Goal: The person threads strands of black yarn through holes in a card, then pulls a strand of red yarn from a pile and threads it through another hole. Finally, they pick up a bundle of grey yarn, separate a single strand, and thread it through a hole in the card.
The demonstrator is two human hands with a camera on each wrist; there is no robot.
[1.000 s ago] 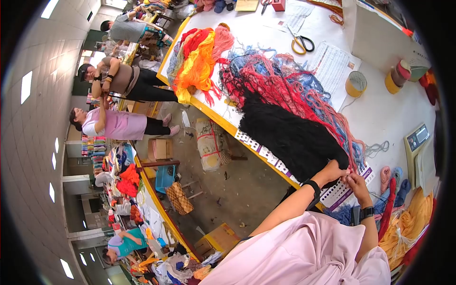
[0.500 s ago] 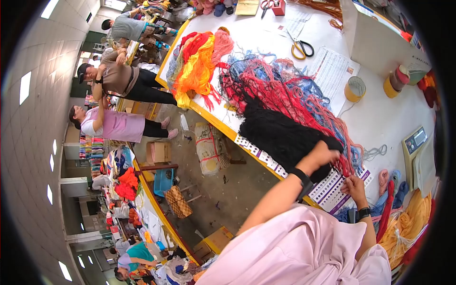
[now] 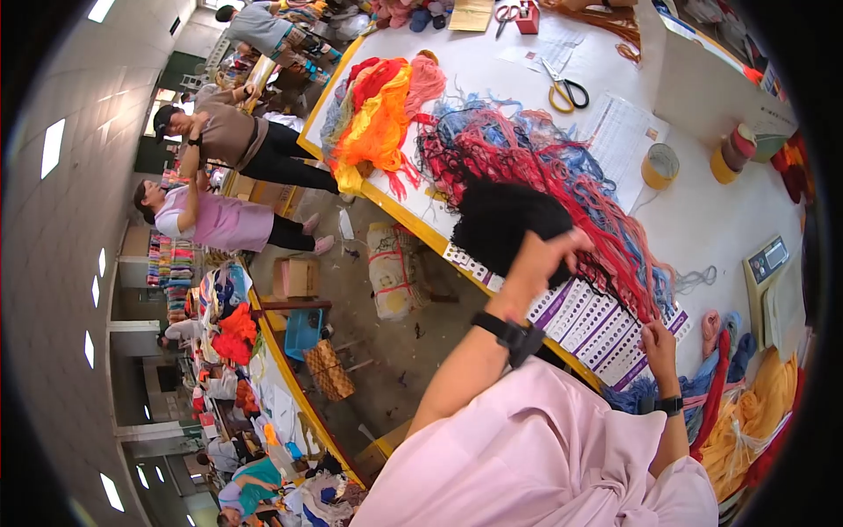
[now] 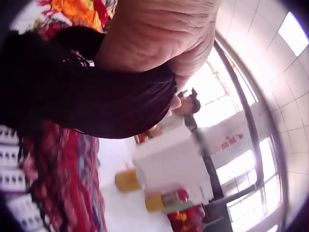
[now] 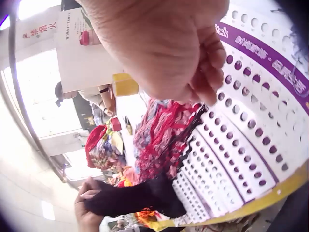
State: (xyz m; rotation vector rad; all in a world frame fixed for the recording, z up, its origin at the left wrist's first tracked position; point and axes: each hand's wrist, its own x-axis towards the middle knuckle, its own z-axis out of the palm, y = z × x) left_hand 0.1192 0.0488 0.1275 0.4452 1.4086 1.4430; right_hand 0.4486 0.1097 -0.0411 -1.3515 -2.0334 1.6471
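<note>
My left hand (image 3: 537, 268) grips a bundle of black yarn (image 3: 509, 220), which is folded over and hangs from the hand in the right wrist view. Beside it, long red, pink and blue yarn strands (image 3: 544, 171) lie across the table, with thin black strands tangled among them. At the near end of these strands is my right hand (image 3: 659, 347), its fingers curled and pinching the strand ends. White cards with rows of holes and purple bands (image 3: 597, 329) lie under the yarn and beside my right hand.
Orange, yellow and red yarn (image 3: 373, 114) lies at the table's far corner. Scissors (image 3: 565, 92), printed sheets (image 3: 615, 132), a yellow tape roll (image 3: 659, 165) and a scale (image 3: 768, 259) are also on the table. Yellow edging (image 3: 413, 228) borders it. Other people stand beyond.
My left hand has moved away from my right hand, toward the far left, drawing the black yarn along and folding it up. More of the cards shows. My right hand stays at the strand ends.
</note>
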